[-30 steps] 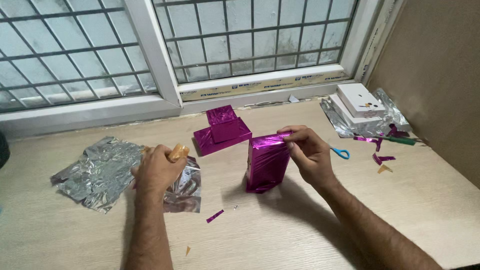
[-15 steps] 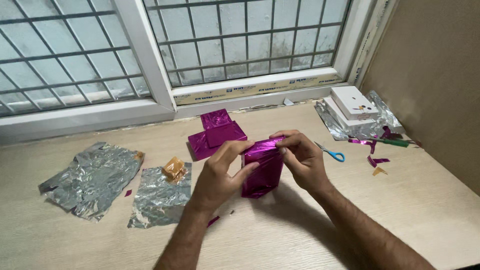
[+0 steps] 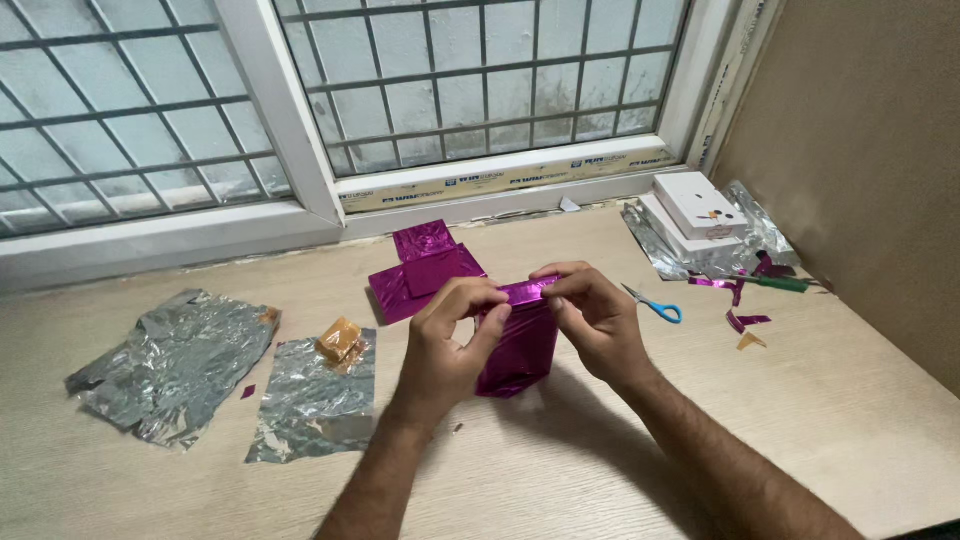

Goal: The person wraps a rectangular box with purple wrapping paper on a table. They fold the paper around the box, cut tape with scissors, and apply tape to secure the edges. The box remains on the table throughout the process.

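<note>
1. Right, I've got both hands on the magenta foil-wrapped box (image 3: 520,345), which stands upright on the wooden table (image 3: 620,450) directly between them.
2. My left hand (image 3: 450,340) grips the box's top left corner, thumb and fingers pinched on the foil fold along the upper edge.
3. My right hand (image 3: 595,320) is clamped on the same top edge from the other side, fingertips pressing the shiny flap down; the two sets of fingers nearly meet over the top.
4. Just beyond my left hand, toward the window (image 3: 420,90), two more magenta-wrapped boxes (image 3: 425,272) lie stacked, the smaller resting on the larger one.
5. Left of my left hand, a crumpled silver foil sheet (image 3: 315,400) lies flat, with a tan roll of tape (image 3: 340,340) sitting at its far edge.
6. Farther left again, well apart from the hands, there's a second, bigger silver foil sheet (image 3: 170,365), wrinkled, with a tiny magenta scrap (image 3: 247,392) between the two sheets.
7. Just right of my right hand, blue-handled scissors (image 3: 655,307) lie on the table, blades pointing back toward my fingers.
8. Beyond the scissors, near the corner wall, white boxes (image 3: 700,210) are stacked on silver foil, with a green pen (image 3: 775,284) and magenta foil offcuts (image 3: 745,320) scattered in front of them.
</note>
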